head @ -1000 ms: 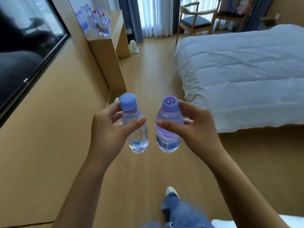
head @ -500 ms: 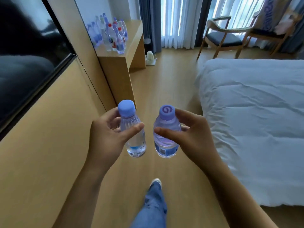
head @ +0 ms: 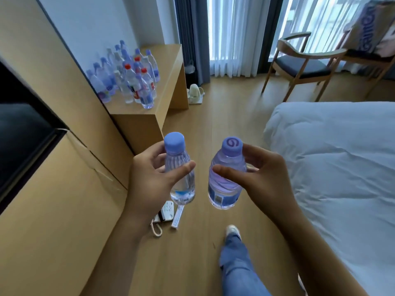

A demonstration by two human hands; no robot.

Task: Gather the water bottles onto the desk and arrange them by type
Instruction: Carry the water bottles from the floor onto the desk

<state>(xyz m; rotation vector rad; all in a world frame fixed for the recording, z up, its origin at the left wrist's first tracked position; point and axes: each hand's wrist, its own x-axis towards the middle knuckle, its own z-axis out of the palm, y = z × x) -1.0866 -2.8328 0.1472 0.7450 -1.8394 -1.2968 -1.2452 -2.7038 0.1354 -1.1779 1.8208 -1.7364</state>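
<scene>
Television: a dark screen (head: 19, 133) is seen at the far left, set in a wood-panelled wall (head: 53, 210)
Desk: a wooden desk (head: 168, 67) is placed against that wall, further into the room
Desk bottles: a cluster of water bottles (head: 128, 77) is stood upright on the desk near the wall, with blue, purple and red caps seen among them; no grouping by type can be made out
Floor items: a remote control (head: 167, 211), a narrow white strip (head: 177, 216) and a coiled cord (head: 156, 229) are seen on the wooden floor below the left hand, close to the wall
Left hand: the left hand (head: 147, 180) is wrapped round a clear bottle (head: 181, 178), with the thumb laid across the front and the fingers curled behind
Clear bottle: it is held upright in the air, capped in plain blue, with a pale label near its base
Right hand: the right hand (head: 263, 178) is curled round a purple bottle (head: 226, 180), thumb in front and fingers behind the neck
Purple bottle: it is held just beside the clear one, not touching it, tilted slightly, with a swirl mark on its cap
Leg: a leg in blue jeans (head: 237, 263) and a white shoe (head: 233, 230) are seen below the hands
Kettle: a pale kettle (head: 194, 92) is set on the floor beside the desk
Chair: a wooden armchair (head: 299, 65) is stood by the curtained window
Bed: a bed with white bedding (head: 342, 157) is seen on the right
</scene>
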